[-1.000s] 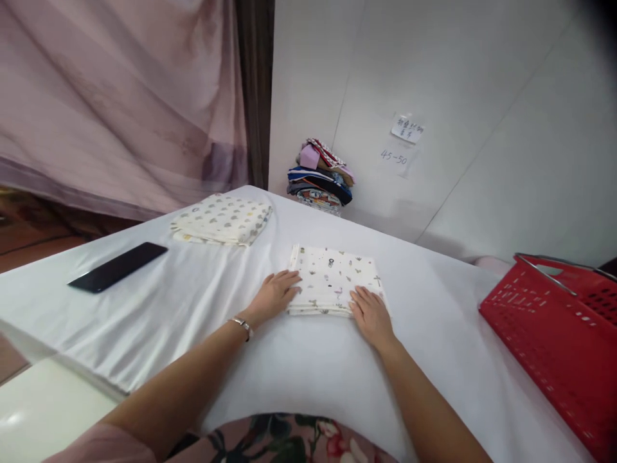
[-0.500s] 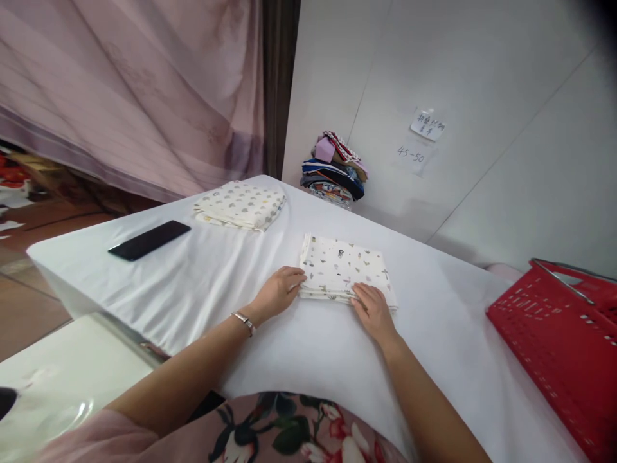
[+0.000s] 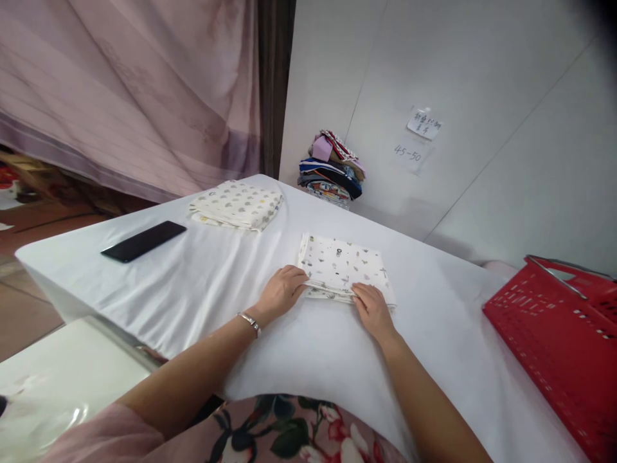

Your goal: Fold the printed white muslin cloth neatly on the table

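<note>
A person's two bare hands, the left (image 3: 285, 288) and the right (image 3: 373, 308), grip the near edge of a folded white cloth (image 3: 344, 263) printed with small motifs, fingers curled over its layers at the near left corner and toward the right. The cloth lies on a white-covered worktop (image 3: 202, 283). A second folded cloth (image 3: 238, 204), patterned in gray, rests farther back to the left, near a black phone-like slab (image 3: 143, 241). A red basket (image 3: 554, 334) stands at right, and a stack of fabrics (image 3: 332, 167) sits beyond the far edge.
</note>
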`<state>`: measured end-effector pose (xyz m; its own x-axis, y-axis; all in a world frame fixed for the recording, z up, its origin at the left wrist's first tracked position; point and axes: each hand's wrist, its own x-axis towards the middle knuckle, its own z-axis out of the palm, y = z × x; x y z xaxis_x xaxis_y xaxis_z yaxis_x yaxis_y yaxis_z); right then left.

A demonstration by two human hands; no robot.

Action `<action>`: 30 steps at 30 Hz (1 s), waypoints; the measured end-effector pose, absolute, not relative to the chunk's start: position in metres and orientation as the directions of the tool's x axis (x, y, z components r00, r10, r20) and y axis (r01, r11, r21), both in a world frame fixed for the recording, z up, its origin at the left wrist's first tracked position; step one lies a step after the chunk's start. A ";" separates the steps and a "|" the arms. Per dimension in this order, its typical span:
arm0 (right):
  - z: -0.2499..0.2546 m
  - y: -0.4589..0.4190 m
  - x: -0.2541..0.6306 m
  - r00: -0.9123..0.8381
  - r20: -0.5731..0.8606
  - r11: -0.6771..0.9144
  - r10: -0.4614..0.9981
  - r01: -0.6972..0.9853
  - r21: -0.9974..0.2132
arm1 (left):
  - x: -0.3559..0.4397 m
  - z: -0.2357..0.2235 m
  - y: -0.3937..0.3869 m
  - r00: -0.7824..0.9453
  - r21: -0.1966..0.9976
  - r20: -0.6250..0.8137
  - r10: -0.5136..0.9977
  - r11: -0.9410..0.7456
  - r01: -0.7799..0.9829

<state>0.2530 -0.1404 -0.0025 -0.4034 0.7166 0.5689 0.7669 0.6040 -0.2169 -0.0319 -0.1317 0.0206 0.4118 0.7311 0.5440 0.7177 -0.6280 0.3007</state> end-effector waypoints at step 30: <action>-0.001 -0.135 0.245 -0.220 0.518 0.498 0.826 0.715 -0.490 | -0.017 0.038 -0.125 0.483 0.265 0.390 0.784 -0.597 0.757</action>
